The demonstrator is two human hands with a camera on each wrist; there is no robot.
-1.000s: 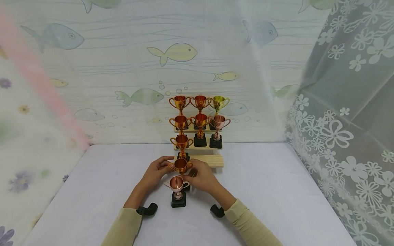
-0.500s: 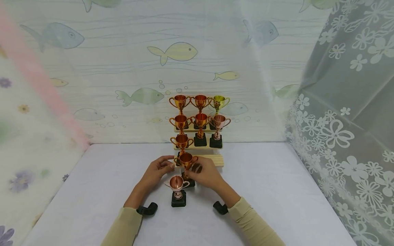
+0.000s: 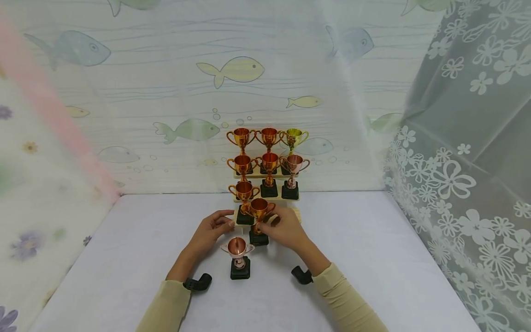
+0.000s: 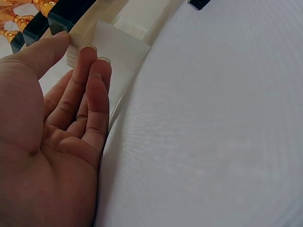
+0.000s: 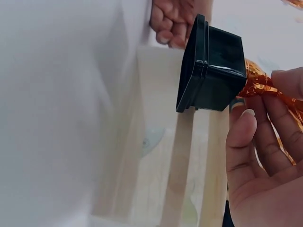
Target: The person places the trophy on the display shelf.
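My right hand [image 3: 286, 228] pinches a small copper-orange trophy cup [image 3: 259, 208] by its stem, with the black square base [image 5: 215, 68] hanging in front of the lowest step of a wooden stepped rack [image 3: 297, 215]. Loosely bent, the fingers of my left hand [image 3: 211, 234] are at the left end of that step. In the left wrist view the thumb tip meets the wood beside a trophy's black base [image 4: 66, 14]. An orange trophy [image 3: 244, 190] stands at the left of the lowest step. A rose-gold trophy [image 3: 237, 247] stands on the table, nearer me.
Several trophies fill the two upper steps, among them a yellow-gold one [image 3: 293, 136] at top right and a rose-gold one [image 3: 293, 165] below it. A white cloth [image 3: 356, 258] covers the table. Behind hangs a fish-print curtain [image 3: 174, 92].
My right hand has carried the orange trophy up and to the right, from behind the table's rose-gold trophy to the front of the lowest step. The left hand has stayed put.
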